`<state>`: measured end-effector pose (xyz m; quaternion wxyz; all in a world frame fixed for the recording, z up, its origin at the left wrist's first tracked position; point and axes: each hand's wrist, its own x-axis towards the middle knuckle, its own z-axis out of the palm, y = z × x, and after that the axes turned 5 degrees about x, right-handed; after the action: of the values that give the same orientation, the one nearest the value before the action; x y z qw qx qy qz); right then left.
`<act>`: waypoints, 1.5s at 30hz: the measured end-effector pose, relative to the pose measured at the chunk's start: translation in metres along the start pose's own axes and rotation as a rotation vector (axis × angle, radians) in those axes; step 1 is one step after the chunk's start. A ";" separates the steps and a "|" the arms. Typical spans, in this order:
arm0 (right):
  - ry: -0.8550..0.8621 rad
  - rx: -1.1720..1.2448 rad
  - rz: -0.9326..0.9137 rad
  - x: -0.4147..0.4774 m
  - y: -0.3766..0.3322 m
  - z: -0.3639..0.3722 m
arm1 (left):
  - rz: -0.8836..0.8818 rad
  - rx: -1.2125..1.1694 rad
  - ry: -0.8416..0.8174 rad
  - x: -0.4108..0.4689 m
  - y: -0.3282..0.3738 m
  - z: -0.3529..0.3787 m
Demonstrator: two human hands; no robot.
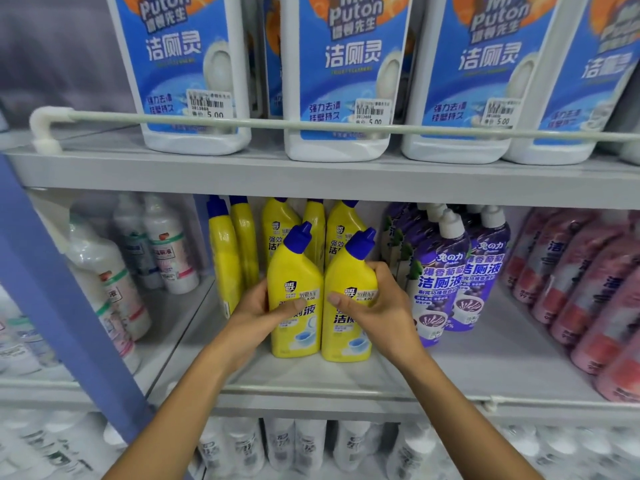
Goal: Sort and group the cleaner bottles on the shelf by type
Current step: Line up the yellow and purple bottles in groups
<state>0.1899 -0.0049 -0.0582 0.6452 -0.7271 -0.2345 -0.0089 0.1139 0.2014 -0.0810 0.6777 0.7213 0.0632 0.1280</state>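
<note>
Two yellow cleaner bottles with blue caps stand side by side at the front of the middle shelf. My left hand grips the left yellow bottle, thumb across its label. My right hand grips the right yellow bottle, fingers wrapped round its right side. Several more yellow bottles stand behind them. Purple bottles with white caps stand just right of my right hand.
Pink bottles fill the shelf's right end. White bottles stand in the neighbouring bay behind a blue upright. Large white bottles with blue labels line the upper shelf behind a rail. More white bottles sit on the lower shelf.
</note>
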 end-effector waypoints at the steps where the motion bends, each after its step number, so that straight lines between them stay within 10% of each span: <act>1: 0.004 0.004 -0.002 0.000 0.001 0.000 | 0.011 0.010 0.000 -0.001 0.000 0.000; 22: -0.028 0.081 -0.022 -0.002 -0.011 -0.008 | -0.044 -0.018 0.013 0.005 0.026 -0.005; 29: 0.078 0.473 0.176 0.050 -0.045 -0.013 | 0.032 -0.180 0.070 0.055 0.083 0.002; 45: 0.017 -0.211 0.201 0.168 -0.002 0.007 | 0.084 0.332 -0.087 0.149 0.084 0.001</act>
<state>0.3362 0.0575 -0.0043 0.5646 -0.8107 -0.1526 0.0248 0.2504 0.2335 0.0170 0.5453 0.8303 0.0237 0.1128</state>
